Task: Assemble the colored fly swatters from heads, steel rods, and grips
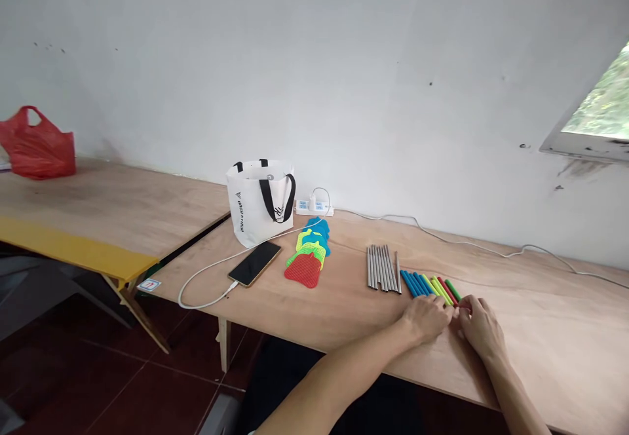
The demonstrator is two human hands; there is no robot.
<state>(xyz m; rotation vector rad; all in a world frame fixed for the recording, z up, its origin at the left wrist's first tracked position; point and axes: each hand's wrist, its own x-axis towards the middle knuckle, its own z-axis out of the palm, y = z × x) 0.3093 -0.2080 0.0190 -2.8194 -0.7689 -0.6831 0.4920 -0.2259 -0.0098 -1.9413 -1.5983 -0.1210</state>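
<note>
A row of short coloured tubes lies side by side on the wooden table: blue tubes [414, 283], yellow tubes [436, 288], a red tube [447, 291] and a green tube [453, 289]. My left hand [429, 318] rests at the near ends of the blue and yellow ones, fingers reaching over them. Beside it, my right hand [480, 330] has its fingers bent together at the near ends of the red and green tubes; what they pinch is hidden. Just left of the row lie several thin grey metal rods [382, 268], one set slightly apart.
Mesh fly-swatter heads [305, 268] in red, green, yellow and blue overlap on the table [339, 320]. A phone [255, 263] charges by cable from a power strip [301, 208]. Behind it stands a white tote bag [250, 215]. A red plastic bag [42, 150] sits on another table.
</note>
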